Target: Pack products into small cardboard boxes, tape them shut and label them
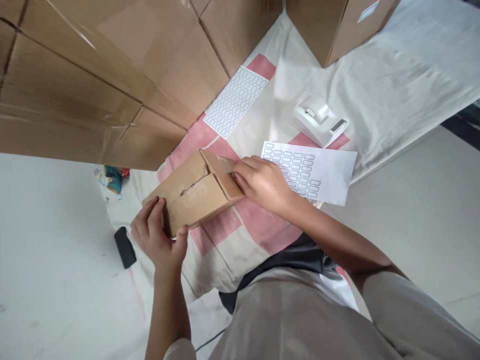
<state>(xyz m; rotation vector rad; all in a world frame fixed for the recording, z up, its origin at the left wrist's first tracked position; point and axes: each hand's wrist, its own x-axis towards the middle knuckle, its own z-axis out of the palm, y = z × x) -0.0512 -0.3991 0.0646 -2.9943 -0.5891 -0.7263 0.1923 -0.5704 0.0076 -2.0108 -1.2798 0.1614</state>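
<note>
A small brown cardboard box [195, 200] lies tilted across the cloth in front of me, its top flaps closed with a ragged slit along the seam. My left hand [159, 235] grips the box's left end, thumb on the near side and fingers over the top. At the opposite end, my right hand [262, 182] has its fingers curled together against the box edge, on what looks like a piece of clear tape [225, 163]. The fingertips partly hide that strip. Close by the right hand lies a partly used sheet of blue-bordered labels [333, 172].
Large taped cartons [150, 55] stand stacked at the upper left, with another carton [330, 25] at the top right. A white tape dispenser [320, 120] sits beyond the labels. A second label sheet [236, 100] lies against the stack. A black phone-like object [125, 247] and colourful wrappers [112, 179] are at left.
</note>
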